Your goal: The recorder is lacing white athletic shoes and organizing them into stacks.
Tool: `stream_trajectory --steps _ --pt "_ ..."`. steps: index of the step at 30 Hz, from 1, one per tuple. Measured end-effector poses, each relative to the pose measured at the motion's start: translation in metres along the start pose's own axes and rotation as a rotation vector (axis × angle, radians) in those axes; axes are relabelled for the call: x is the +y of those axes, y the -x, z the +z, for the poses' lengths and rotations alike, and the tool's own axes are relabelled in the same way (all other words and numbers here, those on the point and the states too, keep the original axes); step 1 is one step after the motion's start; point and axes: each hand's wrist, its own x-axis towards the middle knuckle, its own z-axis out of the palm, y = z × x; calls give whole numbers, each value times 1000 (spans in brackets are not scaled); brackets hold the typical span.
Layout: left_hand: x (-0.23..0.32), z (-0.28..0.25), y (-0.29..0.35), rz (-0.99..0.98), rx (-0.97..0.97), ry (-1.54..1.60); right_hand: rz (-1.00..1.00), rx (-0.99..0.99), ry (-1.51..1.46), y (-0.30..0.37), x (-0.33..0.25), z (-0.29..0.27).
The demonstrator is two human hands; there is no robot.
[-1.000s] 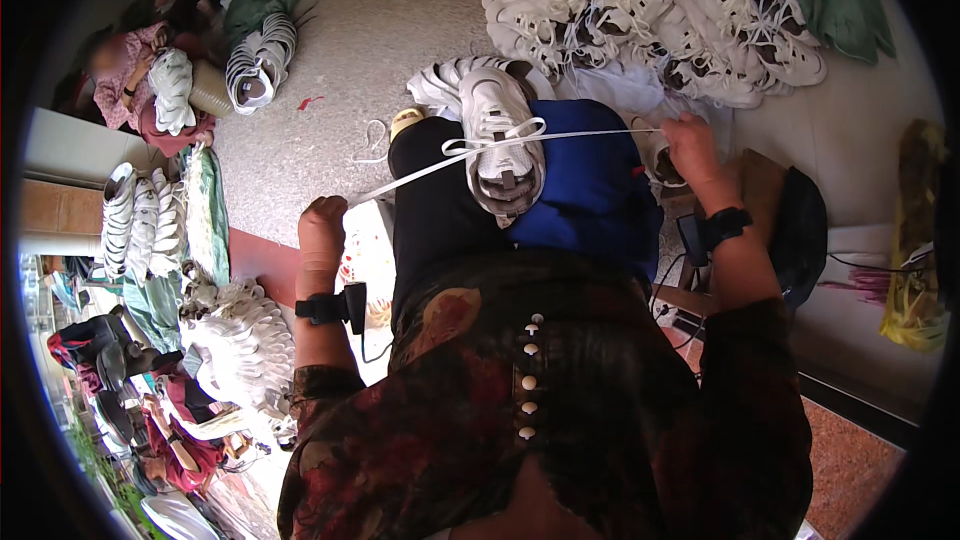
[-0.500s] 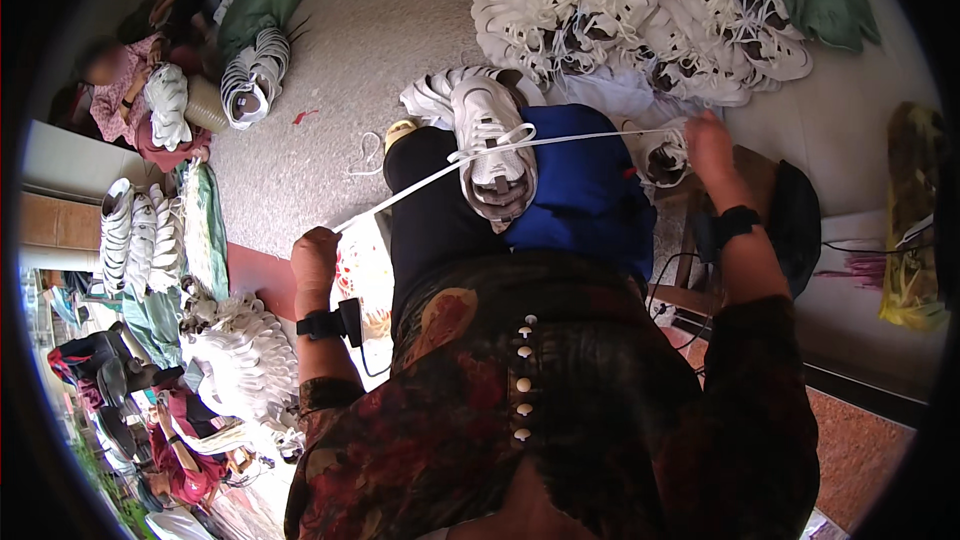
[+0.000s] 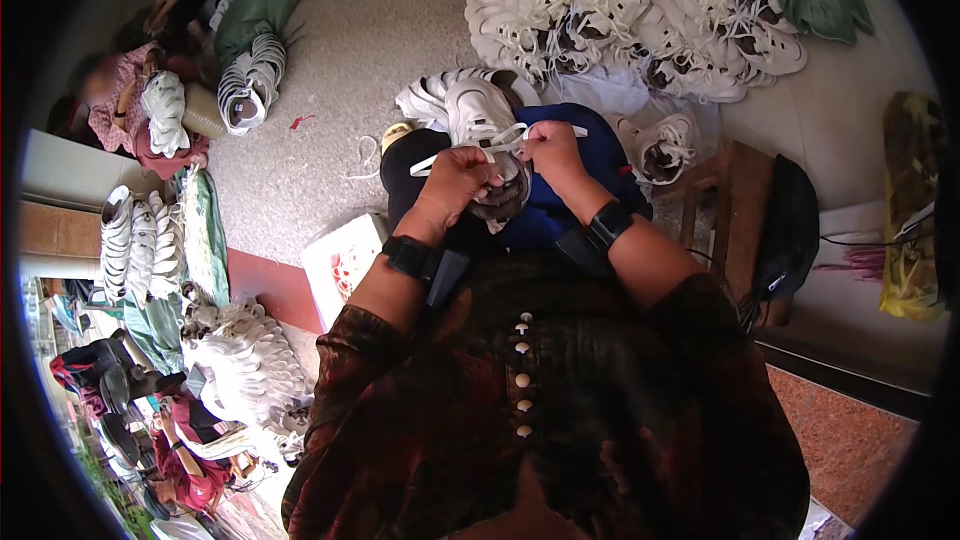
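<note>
A white shoe upper (image 3: 472, 105) with a brown-grey lining lies across my knees, its opening toward me. My left hand (image 3: 452, 190) is closed at the opening, pinching the white shoelace (image 3: 508, 140); a short lace end sticks out to its left. Just right of it, my right hand (image 3: 556, 155) pinches the same lace with thumb and fingers, and another end juts out to the right. Loops of lace cross between the hands. Both hands cover part of the upper's lacing. More white uppers (image 3: 425, 98) lie stacked at its far left side.
A large pile of white uppers (image 3: 560, 0) lies ahead to the right. A single upper (image 3: 668, 155) sits beside my right knee, near a wooden stool (image 3: 735, 210). A white box (image 3: 345, 255) with red bits stands left of me. Other people work at the far left among stacked uppers (image 3: 245, 355).
Both hands have come inward from wide apart, where they held the lace stretched taut, to meet over the shoe upper. The lace is now slack and looped between them.
</note>
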Motion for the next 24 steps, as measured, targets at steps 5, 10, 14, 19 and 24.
stream_trajectory --steps 5,10,14,19,24 --pt "-9 6 -7 11 117 -164 -244 182 427 10 -5 8" --pt "-15 2 -8 18 115 -91 -291 157 647 16 -20 14" --pt "-12 8 -8 35 131 -138 -362 14 740 16 -25 19" --pt "-14 11 -6 63 161 -97 -342 129 589 11 -14 8" --pt "-16 14 -9 113 205 -148 -520 61 721 29 -20 5"
